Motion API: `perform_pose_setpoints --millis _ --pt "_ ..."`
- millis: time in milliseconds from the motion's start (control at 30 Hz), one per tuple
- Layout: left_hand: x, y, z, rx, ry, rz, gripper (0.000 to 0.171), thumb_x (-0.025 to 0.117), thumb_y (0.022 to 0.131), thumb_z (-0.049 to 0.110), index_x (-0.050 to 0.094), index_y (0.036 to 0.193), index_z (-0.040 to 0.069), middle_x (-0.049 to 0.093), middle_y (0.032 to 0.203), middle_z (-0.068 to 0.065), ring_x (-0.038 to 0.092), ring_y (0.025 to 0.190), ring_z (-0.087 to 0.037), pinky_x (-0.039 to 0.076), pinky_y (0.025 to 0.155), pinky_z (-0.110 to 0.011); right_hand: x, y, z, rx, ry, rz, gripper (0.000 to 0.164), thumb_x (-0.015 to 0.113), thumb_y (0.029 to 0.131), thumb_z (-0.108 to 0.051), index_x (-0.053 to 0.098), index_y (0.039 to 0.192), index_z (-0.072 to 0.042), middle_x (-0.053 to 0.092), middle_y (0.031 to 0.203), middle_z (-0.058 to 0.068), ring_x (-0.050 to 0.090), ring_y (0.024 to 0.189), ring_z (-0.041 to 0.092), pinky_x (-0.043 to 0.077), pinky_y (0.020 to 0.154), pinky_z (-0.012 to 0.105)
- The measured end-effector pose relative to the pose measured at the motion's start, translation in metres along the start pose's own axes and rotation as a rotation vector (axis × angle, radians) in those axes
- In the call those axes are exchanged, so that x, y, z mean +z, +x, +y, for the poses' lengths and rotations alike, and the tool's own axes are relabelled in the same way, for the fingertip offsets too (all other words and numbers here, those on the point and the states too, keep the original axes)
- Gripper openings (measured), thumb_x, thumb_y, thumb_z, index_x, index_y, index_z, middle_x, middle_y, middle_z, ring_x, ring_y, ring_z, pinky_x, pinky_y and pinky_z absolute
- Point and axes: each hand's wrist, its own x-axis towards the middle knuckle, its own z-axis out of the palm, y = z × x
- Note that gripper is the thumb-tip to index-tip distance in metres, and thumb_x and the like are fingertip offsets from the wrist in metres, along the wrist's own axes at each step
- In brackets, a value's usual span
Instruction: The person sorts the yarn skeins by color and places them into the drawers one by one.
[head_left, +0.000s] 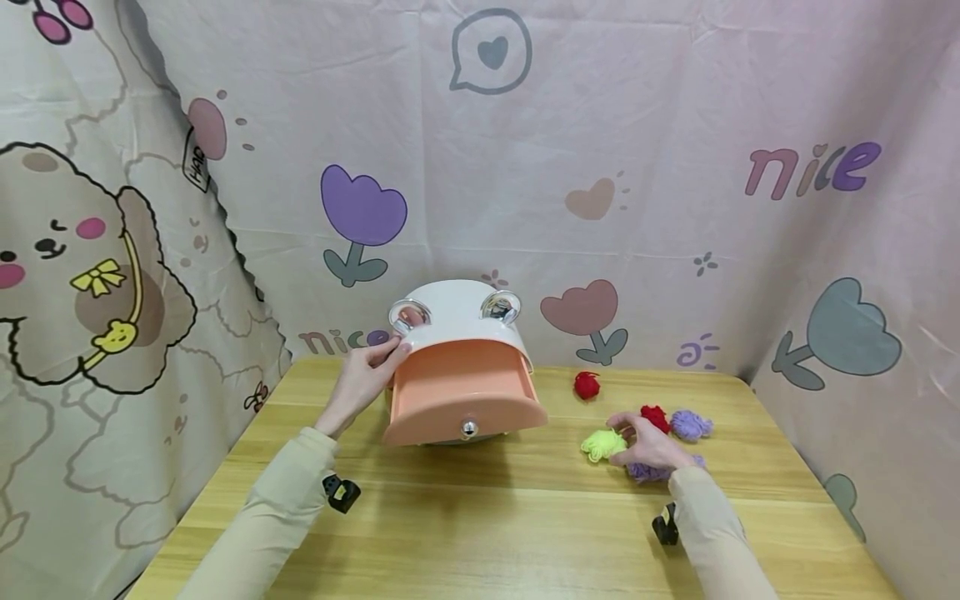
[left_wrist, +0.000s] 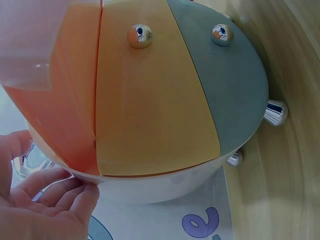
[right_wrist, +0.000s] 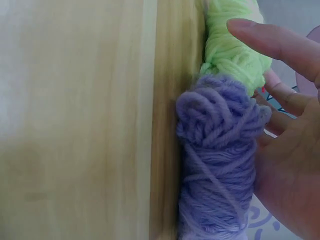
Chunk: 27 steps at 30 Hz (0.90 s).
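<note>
A small white storage box (head_left: 457, 302) with two silver ring-shaped ears stands at the table's back. Its top peach drawer (head_left: 467, 417) is pulled out and looks bare inside. My left hand (head_left: 367, 379) holds the box's upper left edge, thumb and fingers bent about the rim beside one ear (head_left: 410, 315). Over the yarn on the right, my right hand (head_left: 651, 443) has thumb and fingers spread on either side of a lime yarn bundle (head_left: 602, 446). A purple yarn bundle (right_wrist: 217, 170) lies under its palm, partly hidden from above.
Beyond the right hand lie a red yarn ball (head_left: 655, 417) and another purple bundle (head_left: 690, 425). A second red ball (head_left: 587, 385) sits near the back edge. In the left wrist view, orange and grey drawer fronts (left_wrist: 235, 85) with silver knobs are shut. A printed curtain (head_left: 480, 167) hangs behind.
</note>
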Motion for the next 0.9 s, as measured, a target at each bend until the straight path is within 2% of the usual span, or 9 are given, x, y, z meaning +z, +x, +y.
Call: perform_pose_setpoints --millis 200,400,667,767,900 --pt "-0.0008 -0.0001 0.0000 -0.002 0.003 0.001 0.058 0.058 0.102 0.042 0.049 0.148 0.007 0.054 0.147 -0.020 0.066 0.121 -0.035 0.060 0.084 -0.024 -0.0009 0.0054 -0.0001 0.004 -0.038 -0.021 0.053 0.084 0.073 -0.007 0.060 0.119 0.003 0.064 0.112 0.015 0.059 0.103 0.028 0.052 0.089 0.041" --pt "-0.0005 -0.0007 -0.0003 -0.005 0.004 0.000 0.060 0.058 0.101 0.044 0.050 0.147 0.006 0.053 0.148 -0.020 0.065 0.122 -0.035 0.061 0.091 -0.037 -0.0012 0.0069 0.0014 -0.001 -0.025 -0.027 0.050 0.083 0.074 -0.005 0.061 0.118 0.005 0.066 0.112 0.017 0.060 0.104 0.029 0.052 0.090 0.040" --pt "-0.0007 0.0008 -0.0010 0.003 0.003 0.009 0.058 0.058 0.102 0.041 0.051 0.147 0.006 0.056 0.145 -0.020 0.067 0.118 -0.034 0.060 0.079 -0.020 -0.0032 0.0061 0.0020 -0.008 0.048 -0.008 0.050 0.082 0.077 -0.008 0.062 0.121 0.007 0.068 0.114 0.019 0.062 0.105 0.028 0.053 0.091 0.039" --pt "-0.0008 0.0011 -0.0015 0.003 0.003 0.012 0.057 0.058 0.102 0.041 0.051 0.147 0.006 0.055 0.145 -0.019 0.067 0.119 -0.034 0.061 0.081 -0.023 -0.0039 0.0053 0.0020 -0.015 0.085 -0.009 0.051 0.080 0.079 -0.009 0.061 0.123 0.008 0.067 0.116 0.021 0.063 0.106 0.029 0.053 0.090 0.035" --pt "-0.0003 0.0008 -0.0020 0.006 0.004 0.011 0.058 0.059 0.101 0.041 0.051 0.146 0.006 0.055 0.146 -0.019 0.067 0.119 -0.034 0.062 0.087 -0.034 -0.0031 0.0045 0.0024 0.000 0.140 0.000 0.052 0.080 0.081 -0.009 0.060 0.126 0.009 0.066 0.122 0.024 0.063 0.112 0.031 0.053 0.088 0.025"
